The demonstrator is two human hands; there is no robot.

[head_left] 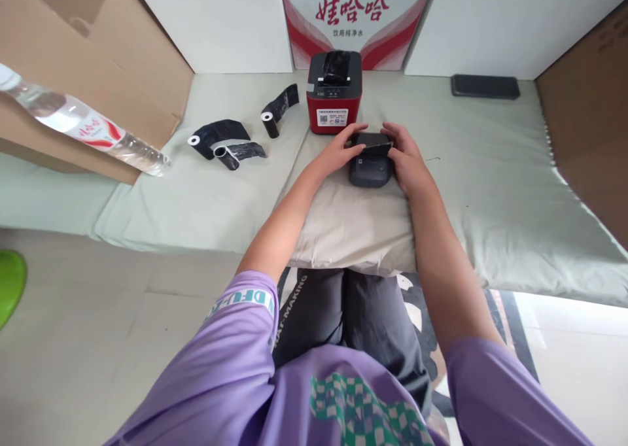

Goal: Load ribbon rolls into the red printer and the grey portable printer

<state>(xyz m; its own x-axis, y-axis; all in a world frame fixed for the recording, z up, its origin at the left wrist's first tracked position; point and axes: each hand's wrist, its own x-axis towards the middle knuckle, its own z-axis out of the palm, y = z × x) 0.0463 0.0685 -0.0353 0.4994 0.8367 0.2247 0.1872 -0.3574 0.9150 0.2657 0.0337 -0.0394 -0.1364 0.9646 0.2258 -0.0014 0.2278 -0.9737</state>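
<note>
A small dark portable printer (371, 172) rests on the cloth-covered surface in front of me. A black strip (377, 150) lies across its top, its edge raised at the front. My left hand (341, 150) grips the printer's left side, thumb at the strip's left end and fingers reaching over the back. On the opposite side my right hand (406, 157) is curled around the printer, with its thumb at the strip's right end. Right behind it stands a red and black receipt printer (334, 99), a black strip (336, 67) coming out of its top.
Left of the printers lie three partly unrolled black rolls: one roll (216, 135), a second roll (229, 156) and a third roll (279, 111). A water bottle (93, 125) leans by a cardboard box (88, 47). A flat black object (485, 86) lies at the back right.
</note>
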